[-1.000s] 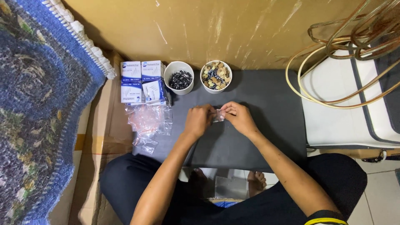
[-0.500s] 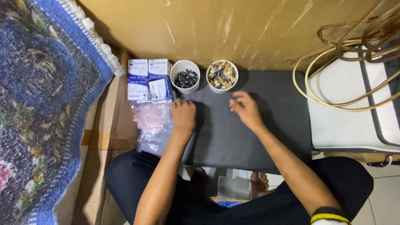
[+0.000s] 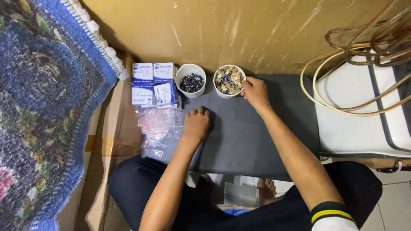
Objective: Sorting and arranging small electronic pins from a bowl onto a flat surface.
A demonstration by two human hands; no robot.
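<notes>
Bowl of mixed tan and dark small parts [image 3: 229, 81] sits at the far edge of the dark grey mat [image 3: 257, 141], just right of centre; right hand [image 3: 254, 90] touches its right rim, fingers curled at the wall, whether anything is pinched inside them cannot be told. Left hand [image 3: 196, 122] lies flat, palm down, fingers spread and holding nothing, on the mat near its left edge, just beside a heap of small clear plastic bags [image 3: 159, 127]. Second white bowl of dark parts [image 3: 191, 81] stands just left of the first, nearly touching. Four small blue-and-white boxes [image 3: 153, 84] stacked at the mat's far left corner. Risk: a sideways push on the rim could tip the bowl or knock it into its neighbour, spilling parts; the bags look light enough to slide off the left edge. Open room: middle and right of the mat. Yellow wall [image 3: 239, 30] close behind, tubing coils [image 3: 364, 64] on the right.
</notes>
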